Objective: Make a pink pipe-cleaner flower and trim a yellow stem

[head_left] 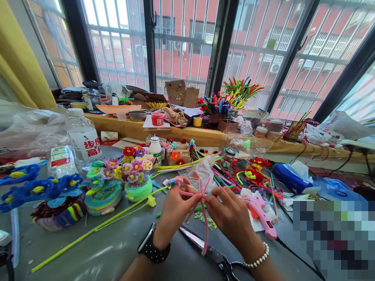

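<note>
Pink pipe cleaners, crossed at one point with their ends fanning out, are pinched between both hands above the table. My left hand, with a dark dotted band on the wrist, closes thumb and fingers on the left side of the crossing. My right hand, wearing a beaded bracelet, pinches the right side close to the same crossing. Beneath the hands lie metal scissors with dark handles. Small yellow-green clippings are scattered behind them. To the right rests a pink glue gun with a black cord.
Pipe-cleaner flower pots and blue flowers stand at left, near a large bottle. A long yellow-green stem crosses the table. Behind are a white bottle, a glass jar and loose pipe cleaners. A blue tissue pack lies right.
</note>
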Tool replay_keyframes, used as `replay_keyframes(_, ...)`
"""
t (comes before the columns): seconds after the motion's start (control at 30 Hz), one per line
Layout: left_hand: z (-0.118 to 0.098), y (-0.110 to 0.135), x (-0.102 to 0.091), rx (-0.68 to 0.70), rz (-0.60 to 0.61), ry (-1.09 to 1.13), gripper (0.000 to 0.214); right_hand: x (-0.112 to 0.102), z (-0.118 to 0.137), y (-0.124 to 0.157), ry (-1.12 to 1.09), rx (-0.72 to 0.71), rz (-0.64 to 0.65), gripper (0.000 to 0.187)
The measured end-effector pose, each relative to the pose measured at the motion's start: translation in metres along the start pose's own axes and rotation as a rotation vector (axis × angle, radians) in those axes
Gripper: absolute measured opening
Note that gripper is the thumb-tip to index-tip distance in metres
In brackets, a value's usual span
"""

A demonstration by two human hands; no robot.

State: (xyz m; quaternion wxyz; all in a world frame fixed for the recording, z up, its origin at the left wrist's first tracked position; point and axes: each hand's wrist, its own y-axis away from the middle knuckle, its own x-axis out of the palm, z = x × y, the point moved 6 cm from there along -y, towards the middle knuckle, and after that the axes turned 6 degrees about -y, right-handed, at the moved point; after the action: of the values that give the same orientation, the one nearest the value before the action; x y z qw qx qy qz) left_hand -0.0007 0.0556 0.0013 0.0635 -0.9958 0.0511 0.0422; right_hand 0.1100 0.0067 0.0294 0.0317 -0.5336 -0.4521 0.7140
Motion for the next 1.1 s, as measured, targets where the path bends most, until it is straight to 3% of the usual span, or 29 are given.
replay_keyframes(0.33, -0.016, 0.016, 0.003, 0.282, -0.184, -0.411, 0.012, 0.022, -0.023, 0.008, -0.712, 0.705, -0.105, 0.017)
replay_keyframes(0.43, -0.017, 0.02, 0.007, 0.385, -0.185, -0.533, 0.007, 0.037, -0.031, 0.018, -1.086, 0.968, -0.098, 0.019)
replay_keyframes(0.57, -0.019, 0.021, 0.009, 0.462, -0.159, -0.533, 0.008, 0.057, -0.025, 0.028, -1.661, 1.271, -0.018, 0.018)
replay_keyframes(0.67, -0.02, 0.017, 0.003, 0.356, -0.13, -0.339, 0.017, 0.055, -0.023, 0.027, -1.812, 1.262, 0.017, 0.014)
replay_keyframes(0.83, -0.019, 0.01, 0.001, 0.095, 0.0, -0.022, 0.033, 0.031, -0.038, 0.019, -1.495, 1.01, -0.008, 0.027)
replay_keyframes(0.93, -0.017, 0.009, 0.003, 0.05, 0.045, 0.044, 0.035, 0.025, -0.039, 0.015, -1.378, 0.939, 0.022, 0.026)
replay_keyframes(1.1, -0.009, 0.007, 0.008, -0.021, 0.082, 0.186, 0.036, 0.03, -0.033, 0.015, -1.434, 0.95, 0.074, 0.023)
